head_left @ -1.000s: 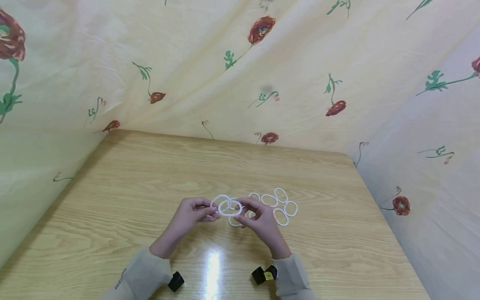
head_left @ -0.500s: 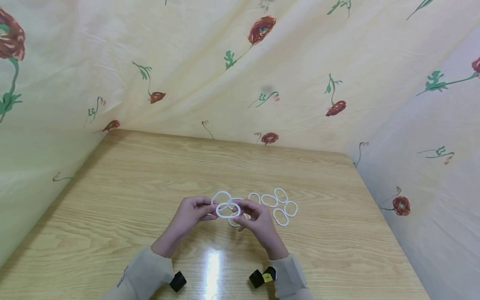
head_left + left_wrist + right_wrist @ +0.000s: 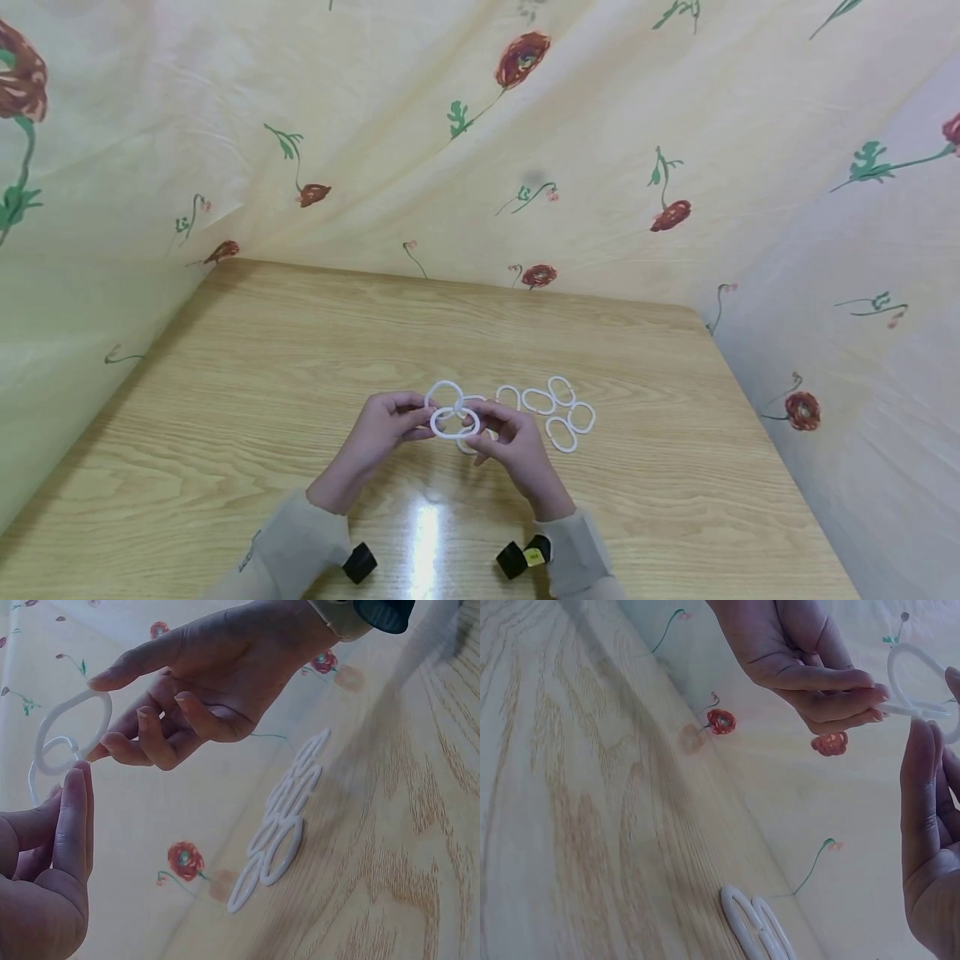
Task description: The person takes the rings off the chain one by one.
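Observation:
Two white oval plastic rings are held up over the table, one passing through the other where they meet. My left hand (image 3: 386,425) pinches the upper ring (image 3: 444,383) at its left side, between thumb and fingers. From the right, my right hand (image 3: 517,437) pinches the nearer ring (image 3: 454,437). In the left wrist view, the right thumb and a fingertip span the right hand's ring (image 3: 46,724), its other fingers loosely curled. The left fingertips come right up to the crossing of the rings in the right wrist view. Part of each ring is hidden behind fingers.
Several more white rings (image 3: 595,417) lie flat on the wooden table (image 3: 300,350), right of and behind the hands; some are partly covered by the right hand. A flowered cloth (image 3: 375,167) hangs behind the table and along both sides.
The nearer ring has shifted slightly left and down, while the upper ring stands a little higher. My right hand has moved slightly left, and both hands keep their pinch.

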`<state>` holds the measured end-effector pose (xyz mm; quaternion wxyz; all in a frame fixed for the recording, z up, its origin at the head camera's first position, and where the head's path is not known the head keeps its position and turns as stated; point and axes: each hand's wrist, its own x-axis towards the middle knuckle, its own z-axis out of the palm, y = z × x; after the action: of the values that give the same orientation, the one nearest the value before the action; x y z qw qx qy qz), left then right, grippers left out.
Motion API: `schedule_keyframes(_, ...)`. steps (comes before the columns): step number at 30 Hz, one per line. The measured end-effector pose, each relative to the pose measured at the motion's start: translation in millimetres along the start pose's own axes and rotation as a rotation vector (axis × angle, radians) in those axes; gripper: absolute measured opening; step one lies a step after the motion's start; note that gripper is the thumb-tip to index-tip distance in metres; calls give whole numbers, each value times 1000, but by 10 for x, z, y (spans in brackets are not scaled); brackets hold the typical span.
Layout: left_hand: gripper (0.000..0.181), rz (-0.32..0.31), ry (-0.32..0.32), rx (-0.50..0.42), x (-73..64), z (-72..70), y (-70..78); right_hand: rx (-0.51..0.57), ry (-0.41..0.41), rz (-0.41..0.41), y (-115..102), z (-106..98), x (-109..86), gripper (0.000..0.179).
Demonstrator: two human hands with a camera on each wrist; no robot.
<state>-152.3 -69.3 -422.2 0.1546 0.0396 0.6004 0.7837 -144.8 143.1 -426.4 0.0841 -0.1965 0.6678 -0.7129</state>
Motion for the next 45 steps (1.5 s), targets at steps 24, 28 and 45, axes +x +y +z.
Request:
schedule_keyframes(24,10,-24,-54,-55,5,-25,-60,62,-102,-69,56,-44,-26,40)
schedule_keyframes(28,13,-46,-92,-102,8,-46,-78,94,-140,-91,63,-49,-33,29)
schedule_keyframes(45,13,-86,-84,-102,-10,-70,-63,45,-102,-62,-3,-95,-51,45)
